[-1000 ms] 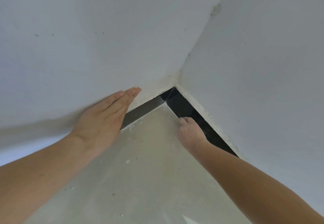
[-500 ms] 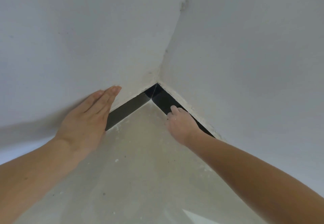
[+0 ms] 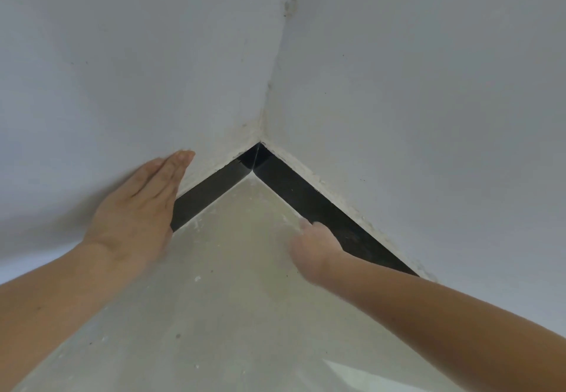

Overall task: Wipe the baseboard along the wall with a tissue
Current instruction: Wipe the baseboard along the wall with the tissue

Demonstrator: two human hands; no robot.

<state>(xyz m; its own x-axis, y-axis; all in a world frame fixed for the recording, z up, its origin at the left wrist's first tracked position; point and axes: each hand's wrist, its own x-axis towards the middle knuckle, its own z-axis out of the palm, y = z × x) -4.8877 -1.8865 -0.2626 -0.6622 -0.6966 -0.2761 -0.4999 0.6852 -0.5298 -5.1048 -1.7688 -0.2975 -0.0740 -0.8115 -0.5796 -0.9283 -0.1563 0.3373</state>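
Observation:
A black baseboard (image 3: pixel 309 198) runs along both white walls and meets in the corner (image 3: pixel 258 154). My right hand (image 3: pixel 315 246) is blurred and lies against the lower edge of the right-hand baseboard, fingers turned under and hidden by the back of the hand. No tissue shows; only a pale tip sticks out at the front of the hand. My left hand (image 3: pixel 137 207) lies flat on the left wall (image 3: pixel 122 69) with straight fingers, covering part of the left baseboard (image 3: pixel 208 192).
The floor (image 3: pixel 232 284) is pale, dusty concrete with small white specks near the corner. Rough cream plaster edges the top of the baseboards. The right wall (image 3: pixel 428 100) rises close beside my right arm. A bright patch of light lies at the lower right of the floor.
My right hand has slid along the right baseboard away from the corner, toward me. My left hand stays flat on the left wall.

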